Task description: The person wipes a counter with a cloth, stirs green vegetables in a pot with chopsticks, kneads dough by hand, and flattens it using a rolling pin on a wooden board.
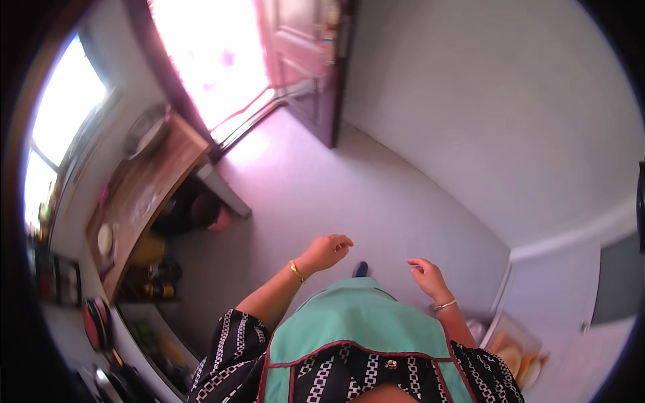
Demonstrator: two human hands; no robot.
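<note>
My left hand (327, 252) hangs in the air ahead of my body, its fingers loosely bent and nothing seen in them. A gold bracelet (296, 271) circles that wrist. Over on the right, my right hand (431, 278) is also in mid-air, fingers slack and slightly curled, holding nothing that I can see. It wears a silver bangle (445, 305). Between the two arms lies the green apron (369, 316) on my front, edged in dark red. Neither hand touches any object. The tip of a dark shoe (361, 269) shows on the floor beyond the apron.
A wooden counter (144, 181) runs along the left wall, with a metal basin (146, 131) at its far end and dark items beneath. Far ahead, a brown door (309, 74) stands open onto bright light. Grey floor (322, 181) stretches between. A container (514, 346) sits at lower right.
</note>
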